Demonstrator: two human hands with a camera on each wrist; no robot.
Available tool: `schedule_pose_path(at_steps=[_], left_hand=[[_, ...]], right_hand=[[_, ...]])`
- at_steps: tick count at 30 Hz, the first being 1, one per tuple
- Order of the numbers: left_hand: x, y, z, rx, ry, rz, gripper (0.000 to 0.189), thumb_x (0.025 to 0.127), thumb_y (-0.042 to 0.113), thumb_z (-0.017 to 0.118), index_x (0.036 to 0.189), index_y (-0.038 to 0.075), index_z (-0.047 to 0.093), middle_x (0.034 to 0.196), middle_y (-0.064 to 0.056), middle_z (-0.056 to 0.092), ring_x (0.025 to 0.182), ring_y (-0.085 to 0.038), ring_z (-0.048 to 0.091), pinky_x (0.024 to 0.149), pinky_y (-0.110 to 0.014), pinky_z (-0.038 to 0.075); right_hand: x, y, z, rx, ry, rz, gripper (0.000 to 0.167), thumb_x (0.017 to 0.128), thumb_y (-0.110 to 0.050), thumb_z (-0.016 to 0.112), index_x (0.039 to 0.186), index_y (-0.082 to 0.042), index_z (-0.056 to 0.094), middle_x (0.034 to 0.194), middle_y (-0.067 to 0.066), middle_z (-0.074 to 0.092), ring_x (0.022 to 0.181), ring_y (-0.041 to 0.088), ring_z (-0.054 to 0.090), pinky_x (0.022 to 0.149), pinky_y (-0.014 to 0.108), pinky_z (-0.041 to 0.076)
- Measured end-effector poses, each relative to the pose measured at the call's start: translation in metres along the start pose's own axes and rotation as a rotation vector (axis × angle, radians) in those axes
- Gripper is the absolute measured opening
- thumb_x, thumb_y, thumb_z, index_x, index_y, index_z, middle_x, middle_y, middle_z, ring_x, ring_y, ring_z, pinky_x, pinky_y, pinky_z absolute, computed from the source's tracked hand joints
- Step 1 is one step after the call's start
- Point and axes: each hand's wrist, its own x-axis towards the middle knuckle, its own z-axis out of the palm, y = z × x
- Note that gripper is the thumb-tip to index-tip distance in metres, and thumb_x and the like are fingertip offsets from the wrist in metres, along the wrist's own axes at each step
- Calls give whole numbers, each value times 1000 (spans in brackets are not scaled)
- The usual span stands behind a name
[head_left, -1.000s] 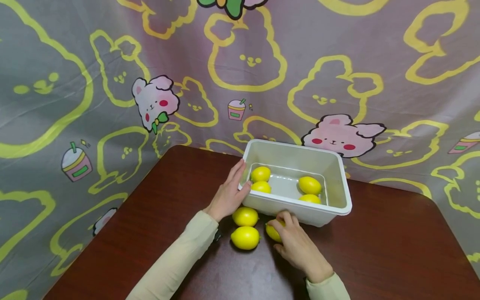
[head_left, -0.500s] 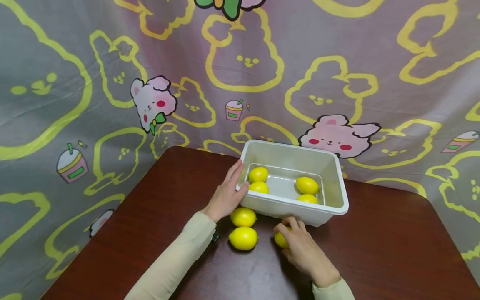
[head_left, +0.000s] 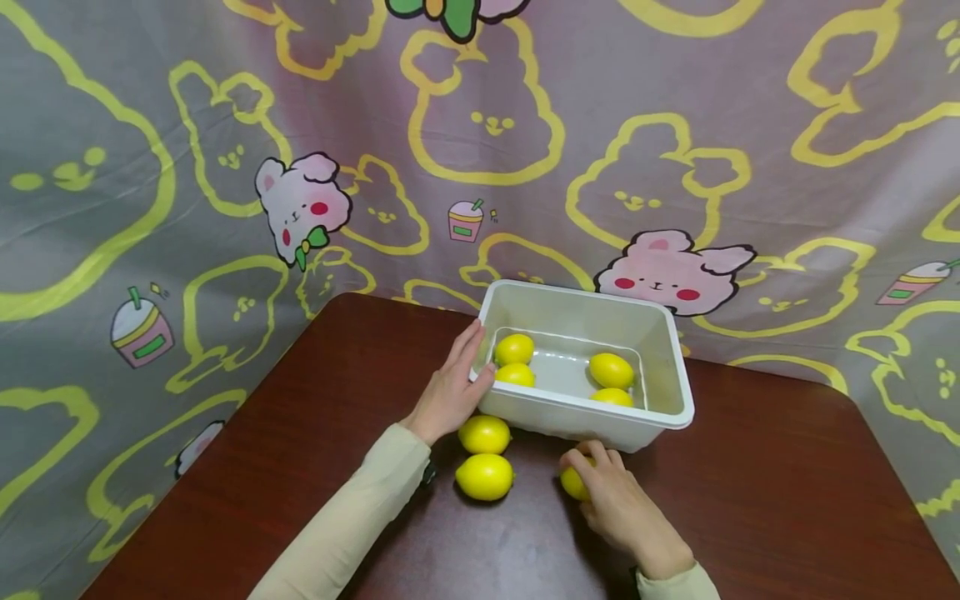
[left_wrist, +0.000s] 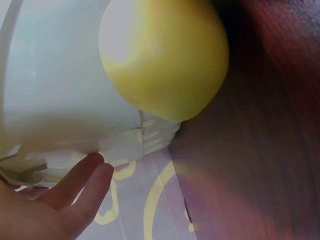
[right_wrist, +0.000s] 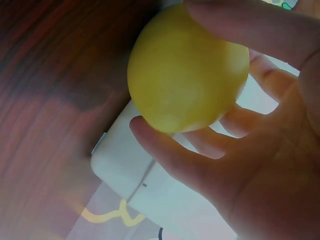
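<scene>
My right hand (head_left: 618, 504) holds a yellow lemon (head_left: 573, 482) low over the table, in front of the off-white plastic bin (head_left: 577, 417). In the right wrist view the thumb and fingers curl round that lemon (right_wrist: 185, 75). My left hand (head_left: 448, 390) rests against the bin's left end, its fingers fairly straight; in the left wrist view the fingertips (left_wrist: 95, 162) touch the outer wall. Two loose lemons lie between the hands, one nearer the bin (head_left: 483, 435) and one nearer me (head_left: 485, 477). Inside the bin, lemons lie in two pairs, left (head_left: 515, 350) and right (head_left: 611, 371).
A dark reddish-brown table (head_left: 765, 467) with rounded far corners bears everything. Behind it and to the left hangs a grey cloth (head_left: 525, 208) printed with yellow cartoon outlines. The bin stands near the table's back edge.
My right hand has moved a little to the right with the lemon, away from the two loose lemons. My left hand stays on the bin; the view has shifted slightly.
</scene>
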Motion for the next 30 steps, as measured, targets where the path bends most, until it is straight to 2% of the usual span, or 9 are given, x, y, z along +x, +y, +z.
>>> schedule_pose_path(at_steps=[5,10,13,19,25,30], left_hand=[[-1,1,1,3,8,8,60,101,27,50,155,14,27,160,4,18,80,-27,60,80,-46,51],[-1,0,1,2,10,10,60,100,26,51,155,14,28,160,5,19,76,-26,60,77,-44,52],[0,-1,1,6,5,13,61,100,31,48,155,14,27,160,6,18,72,-26,59,74,-43,52],[1,-2,0,18,12,9,64,99,40,42,155,11,28,160,7,17,80,-26,60,80,-44,51],[0,-1,0,2,14,10,61,100,31,47,155,11,28,160,7,18,73,-25,59,75,-43,52],[0,0,1,3,19,14,61,100,28,49,155,12,28,160,6,18,77,-26,60,77,-44,52]], right_hand=[[-2,1,2,15,-7,19,55,59,15,76,102,-16,57,110,8,54,95,35,53,78,48,48],[-3,1,2,28,-20,40,54,61,16,74,102,-16,57,110,7,54,96,36,52,79,47,48],[-3,1,3,30,-17,36,55,61,16,74,103,-15,58,110,8,54,96,36,52,79,46,48],[-2,2,4,14,-7,24,55,62,16,74,105,-15,59,110,9,53,98,36,51,81,46,48],[-3,2,4,8,-19,42,55,63,16,73,108,-14,62,112,11,53,100,38,51,82,47,48],[-3,3,6,-3,-15,35,56,62,16,73,109,-13,63,112,11,53,98,38,51,81,46,48]])
